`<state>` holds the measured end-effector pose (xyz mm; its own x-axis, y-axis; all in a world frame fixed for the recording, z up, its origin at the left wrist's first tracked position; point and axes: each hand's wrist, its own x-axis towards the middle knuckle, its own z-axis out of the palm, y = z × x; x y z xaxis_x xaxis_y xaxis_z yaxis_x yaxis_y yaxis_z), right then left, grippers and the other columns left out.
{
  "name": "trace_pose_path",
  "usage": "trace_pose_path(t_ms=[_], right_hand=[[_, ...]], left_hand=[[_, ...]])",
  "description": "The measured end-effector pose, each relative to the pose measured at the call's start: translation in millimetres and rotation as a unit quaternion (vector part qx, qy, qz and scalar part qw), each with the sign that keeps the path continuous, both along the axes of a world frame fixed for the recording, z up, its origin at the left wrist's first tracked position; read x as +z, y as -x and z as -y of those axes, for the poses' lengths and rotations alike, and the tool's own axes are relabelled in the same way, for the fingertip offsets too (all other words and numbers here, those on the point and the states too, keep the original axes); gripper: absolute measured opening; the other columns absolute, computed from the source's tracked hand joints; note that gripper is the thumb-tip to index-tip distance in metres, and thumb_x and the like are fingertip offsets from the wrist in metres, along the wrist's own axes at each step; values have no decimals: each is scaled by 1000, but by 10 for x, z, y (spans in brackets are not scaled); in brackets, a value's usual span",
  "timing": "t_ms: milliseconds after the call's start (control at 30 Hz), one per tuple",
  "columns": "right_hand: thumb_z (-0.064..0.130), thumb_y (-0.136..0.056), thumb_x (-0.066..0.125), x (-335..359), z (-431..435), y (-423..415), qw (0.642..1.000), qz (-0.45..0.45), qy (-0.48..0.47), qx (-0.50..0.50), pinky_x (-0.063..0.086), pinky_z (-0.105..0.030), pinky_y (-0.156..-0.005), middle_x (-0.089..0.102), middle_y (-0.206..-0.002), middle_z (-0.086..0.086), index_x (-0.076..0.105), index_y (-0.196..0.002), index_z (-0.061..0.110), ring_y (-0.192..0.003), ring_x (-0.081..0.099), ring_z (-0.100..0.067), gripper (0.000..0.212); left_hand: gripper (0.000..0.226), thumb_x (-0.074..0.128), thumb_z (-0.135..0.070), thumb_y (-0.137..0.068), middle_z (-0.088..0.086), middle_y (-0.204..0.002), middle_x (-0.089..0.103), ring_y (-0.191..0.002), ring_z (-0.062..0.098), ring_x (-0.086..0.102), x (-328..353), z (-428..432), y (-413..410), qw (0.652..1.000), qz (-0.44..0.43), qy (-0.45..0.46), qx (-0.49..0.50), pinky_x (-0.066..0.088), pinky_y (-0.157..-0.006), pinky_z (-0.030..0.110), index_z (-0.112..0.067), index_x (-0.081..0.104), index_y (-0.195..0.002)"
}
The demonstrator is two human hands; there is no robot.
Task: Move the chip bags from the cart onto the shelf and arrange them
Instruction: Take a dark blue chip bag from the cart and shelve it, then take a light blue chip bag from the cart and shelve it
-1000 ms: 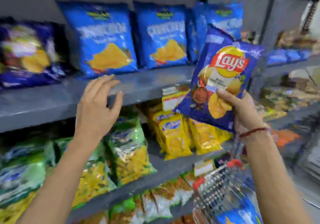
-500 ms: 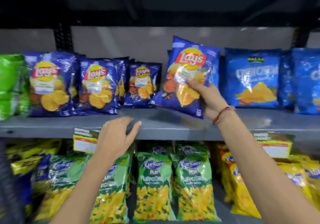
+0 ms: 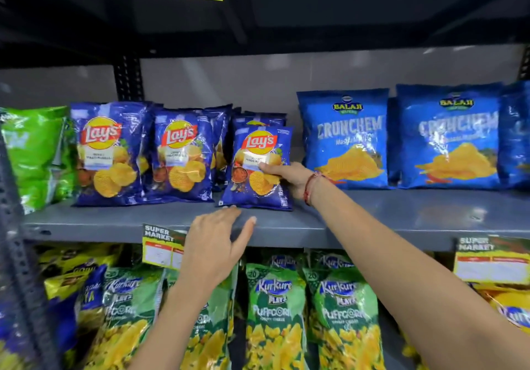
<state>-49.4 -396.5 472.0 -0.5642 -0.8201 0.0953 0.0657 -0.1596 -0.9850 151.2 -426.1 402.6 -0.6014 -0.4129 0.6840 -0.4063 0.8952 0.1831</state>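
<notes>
My right hand (image 3: pixel 289 176) grips a dark blue Lay's chip bag (image 3: pixel 258 151) by its lower right side. The bag stands upright on the grey shelf (image 3: pixel 401 220), in front of a row of the same bags. Two more rows of Lay's bags (image 3: pixel 183 154) stand to its left. My left hand (image 3: pixel 213 243) is open, fingers spread, its fingertips resting on the shelf's front edge just below the held bag. The cart is out of view.
Light blue Balaji Crunchem bags (image 3: pixel 347 137) fill the shelf to the right, green bags (image 3: pixel 31 151) the far left. Green Kurkure Puffcorn bags (image 3: pixel 275 306) hang on the shelf below. Price tags (image 3: pixel 160 246) clip to the shelf edge. A dark upright post (image 3: pixel 14 255) runs down the left.
My right hand has carried the Lay's bag down and left and set it on the shelf in front of the third row. My left hand rose to the shelf edge.
</notes>
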Motion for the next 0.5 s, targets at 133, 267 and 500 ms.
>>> trace_pose_path(t_ms=[133,267,500], right_hand=[[17,-74,76,-5,-113,-84,999,-22,-17,-27,56,-25,-61,70,-97,-10,61,-115,2,-68,67,-13,46],[27,-77,73,24,-422,-155,983,-138,-38,-117,53,-21,-56,65,-96,-7,44,-133,0,-70,66,-9,69],[29,-75,75,-141,-1722,-98,939,-229,38,-252,49,-25,-77,60,-105,-6,57,-114,16,-94,63,-17,44]], left_hand=[[63,32,-53,-85,10,-107,73,-98,25,68,-11,11,28,1000,-9,7,-3,50,-87,38,-6,70,-105],[55,37,-50,-85,8,-107,72,-99,26,65,-23,-80,54,998,-64,-16,-22,49,-85,38,-10,68,-106],[27,53,-27,-88,8,-99,71,-95,24,63,-63,-857,525,971,-161,-23,-178,41,-84,24,-8,68,-100]])
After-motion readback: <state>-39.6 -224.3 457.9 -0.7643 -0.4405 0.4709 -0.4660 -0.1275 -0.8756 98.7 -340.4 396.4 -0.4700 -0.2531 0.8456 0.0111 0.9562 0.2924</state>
